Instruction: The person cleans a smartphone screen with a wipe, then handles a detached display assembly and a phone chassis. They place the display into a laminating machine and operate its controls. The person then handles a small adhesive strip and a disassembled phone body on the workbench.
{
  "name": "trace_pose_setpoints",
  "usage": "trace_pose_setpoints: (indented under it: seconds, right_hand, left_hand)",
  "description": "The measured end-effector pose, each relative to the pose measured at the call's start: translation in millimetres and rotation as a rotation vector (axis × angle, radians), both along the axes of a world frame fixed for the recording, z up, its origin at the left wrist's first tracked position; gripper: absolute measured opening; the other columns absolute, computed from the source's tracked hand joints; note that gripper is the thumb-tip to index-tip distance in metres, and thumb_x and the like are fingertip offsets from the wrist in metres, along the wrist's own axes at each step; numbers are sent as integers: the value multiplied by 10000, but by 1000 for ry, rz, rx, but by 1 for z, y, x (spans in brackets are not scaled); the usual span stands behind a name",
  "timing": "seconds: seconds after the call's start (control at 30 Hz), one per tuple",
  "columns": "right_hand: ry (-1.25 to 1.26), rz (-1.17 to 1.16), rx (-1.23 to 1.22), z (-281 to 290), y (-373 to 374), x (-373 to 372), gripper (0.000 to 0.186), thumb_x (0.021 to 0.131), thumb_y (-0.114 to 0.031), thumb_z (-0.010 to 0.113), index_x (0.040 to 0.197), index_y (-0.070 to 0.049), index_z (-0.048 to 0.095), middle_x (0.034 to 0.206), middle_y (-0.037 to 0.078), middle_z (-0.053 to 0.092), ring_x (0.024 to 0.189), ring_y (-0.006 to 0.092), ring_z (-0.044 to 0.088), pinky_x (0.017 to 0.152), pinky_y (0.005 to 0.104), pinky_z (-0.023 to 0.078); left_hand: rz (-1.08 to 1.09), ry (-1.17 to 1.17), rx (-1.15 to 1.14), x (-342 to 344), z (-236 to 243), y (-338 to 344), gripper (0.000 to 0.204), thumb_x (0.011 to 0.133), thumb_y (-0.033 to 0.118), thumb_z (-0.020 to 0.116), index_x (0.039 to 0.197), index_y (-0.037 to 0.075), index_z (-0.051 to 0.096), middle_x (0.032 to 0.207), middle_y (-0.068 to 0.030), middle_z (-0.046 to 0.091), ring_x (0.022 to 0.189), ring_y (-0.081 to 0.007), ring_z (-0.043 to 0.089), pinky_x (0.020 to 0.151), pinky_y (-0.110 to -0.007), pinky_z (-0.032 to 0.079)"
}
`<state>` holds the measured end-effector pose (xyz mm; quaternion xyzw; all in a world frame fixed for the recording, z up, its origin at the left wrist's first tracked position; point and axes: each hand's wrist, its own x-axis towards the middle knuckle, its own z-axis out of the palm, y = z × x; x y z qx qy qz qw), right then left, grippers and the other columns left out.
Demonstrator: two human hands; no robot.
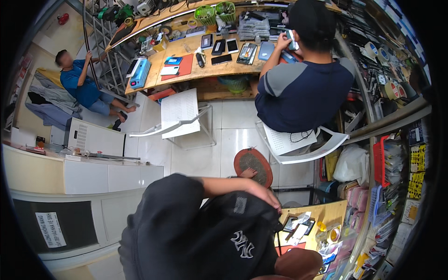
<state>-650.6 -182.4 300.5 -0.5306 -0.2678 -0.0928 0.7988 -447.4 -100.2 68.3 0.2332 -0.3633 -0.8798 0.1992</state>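
My left arm comes out of a black sleeve and reaches across to the right. My left hand (267,194) rests over the edge of the black clothing, and its fingers bend down out of sight, so its grip cannot be made out. Just beyond it stands a small wooden worktable (335,212) with an opened phone (290,224), white paper pieces and small parts. A brown rounded shape (298,262) sits at the lower edge, too close and blurred to name. My right hand does not show. A bare foot (248,172) rests on a red-rimmed mat (241,161).
A co-worker in a dark cap (312,21) sits at a long wooden bench (177,46), holding a phone. Tablets and tools cover it. A white chair (179,109) stands before it. At left, another person (79,86) sits by a ladder. Packed shelves (396,154) line the right.
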Motion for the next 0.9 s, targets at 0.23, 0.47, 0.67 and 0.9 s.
trace_pose_setpoints:
  seconds: [0.23, 0.47, 0.67, 0.9]
  right_hand:
    - [764, -633, -102, -78, 1, -43, 294, 1044, -121, 656, 775, -11, 608, 654, 30, 594, 593, 104, 574, 565, 294, 431]
    - [787, -1120, -330, -211, 45, -35, 406, 1087, -319, 615, 827, -12, 668, 692, 164, 668, 676, 328, 702, 657, 430, 512]
    - [896, -1010, -236, -304, 90, -48, 529, 1080, -415, 616, 732, -18, 656, 662, 196, 628, 663, 405, 666, 638, 508, 482]
    - [929, -507, -456, -388, 149, -84, 503, 1047, -502, 598, 886, -42, 724, 835, 194, 728, 857, 447, 706, 769, 553, 535]
  left_hand:
    - [159, -633, -270, -9, -50, 46, 591, 1080, 564, 562, 1447, 110, 652, 1396, -123, 685, 1294, -252, 631, 1074, -407, 505]
    - [-158, -1398, -324, 32, -155, 96, 485, 1012, 416, 679, 1372, 90, 673, 1203, -232, 755, 1157, -420, 708, 985, -485, 564]
    - [290, -1099, -244, -14, -202, 58, 356, 1073, 338, 661, 1187, 7, 720, 903, -153, 761, 767, -198, 758, 693, -331, 581]
    - [693, -603, -287, -105, -208, 26, 133, 1043, 134, 708, 1018, 3, 706, 792, -39, 679, 611, -75, 573, 569, -243, 466]
